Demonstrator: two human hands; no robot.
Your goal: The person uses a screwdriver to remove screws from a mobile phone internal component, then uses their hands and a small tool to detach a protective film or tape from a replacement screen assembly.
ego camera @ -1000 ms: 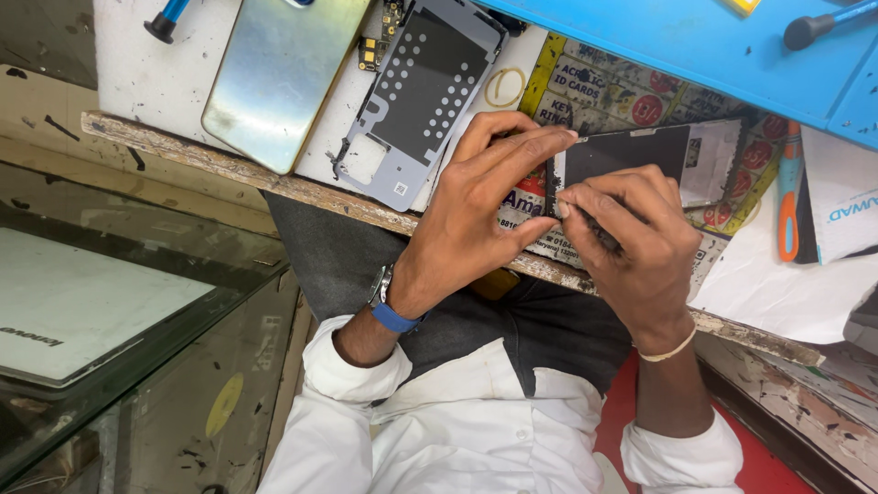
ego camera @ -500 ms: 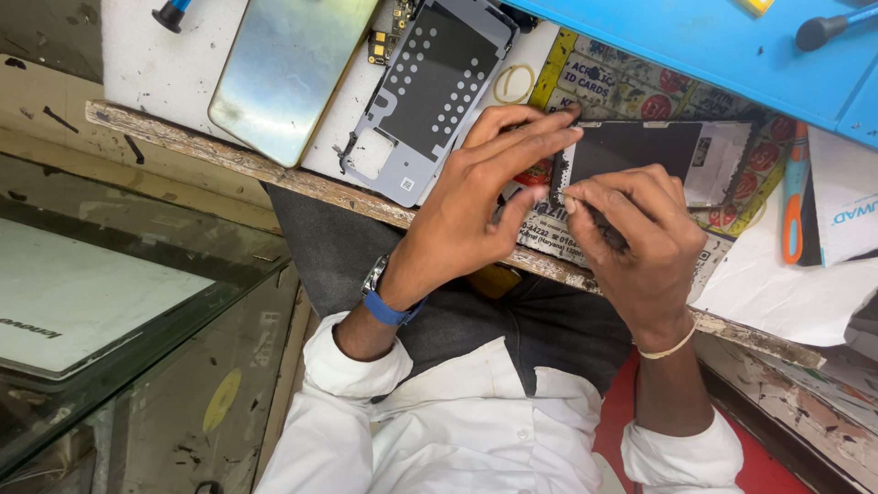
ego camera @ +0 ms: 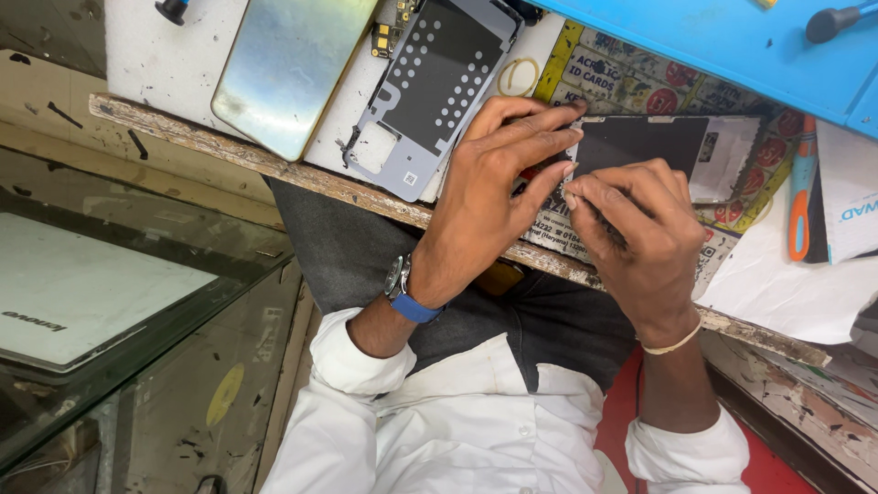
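**Two hands on one dark panel at the bench edge**

Two hands point(ego camera: 498, 197) point(ego camera: 636, 233) pressed onto a flat dark phone panel point(ego camera: 658, 146) lying on a printed, brightly coloured sheet point(ego camera: 631, 78) near the front edge of the worn wooden bench point(ego camera: 229, 151). Left hand spread wide, fingers fanned and apart, fingertips point(ego camera: 560, 114) bearing down on the panel's left end. Right hand curled, thumb and forefinger pinched together at the panel's near edge; impossible to tell whether anything small sits in the pinch.

Judged best done thus: left hand kept flat and steady as a clamp, pressure low and even, pinching hand working along the edge rather than levering up, since thin sheet of this kind probably flexes or cracks.

Materials and shapes:
- Panel: matte black, rectangular, thin; paler grey patch at right end.
- Grey metal mid-frame point(ego camera: 439, 87): stamped, dotted with round pads, cut-outs at lower end, beside left hand.
- Back cover point(ego camera: 288, 69): smooth, glossy, silvery, rounded corners, gold rim.
- Thin ring point(ego camera: 517, 78): pale yellow, lying loose.
- Blue mat point(ego camera: 732, 46): smooth, top right.
- Orange-handled tool point(ego camera: 800, 187): slim, plastic, right of panel.
- Glass counter point(ego camera: 119, 274): reflective, scuffed, at left.
- Blue-strapped watch point(ego camera: 402, 288) on left wrist; thin band on right.
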